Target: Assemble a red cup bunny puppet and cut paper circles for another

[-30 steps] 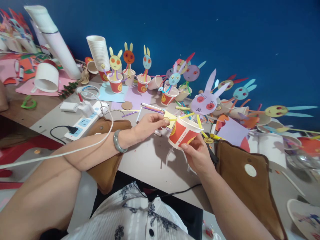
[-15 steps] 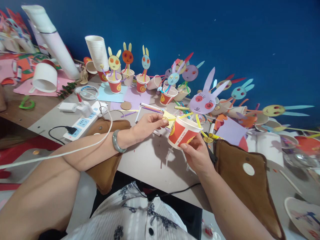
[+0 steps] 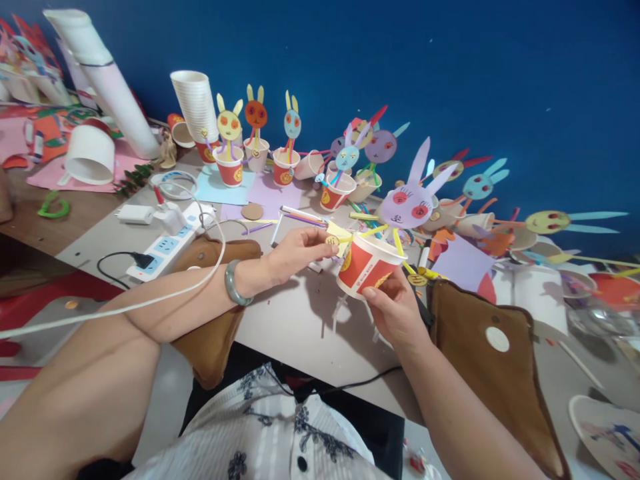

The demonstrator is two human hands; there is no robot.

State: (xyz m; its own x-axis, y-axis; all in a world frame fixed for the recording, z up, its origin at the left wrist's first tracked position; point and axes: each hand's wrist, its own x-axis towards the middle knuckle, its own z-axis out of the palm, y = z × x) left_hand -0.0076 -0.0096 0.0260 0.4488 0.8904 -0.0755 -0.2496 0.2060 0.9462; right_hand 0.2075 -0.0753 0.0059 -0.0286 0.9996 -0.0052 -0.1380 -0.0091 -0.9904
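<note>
Head view, left hand (image 3: pixel 296 255) pinching yellow "Hi" tag (image 3: pixel 331 241), right hand (image 3: pixel 398 308) gripping red-and-white paper cup (image 3: pixel 366 265)

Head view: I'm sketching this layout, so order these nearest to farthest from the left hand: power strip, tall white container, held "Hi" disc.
1. "Hi" disc: pinched in the left hand.
2. Power strip: to that hand's left.
3. Tall white container: farther left, toward the back.
</note>
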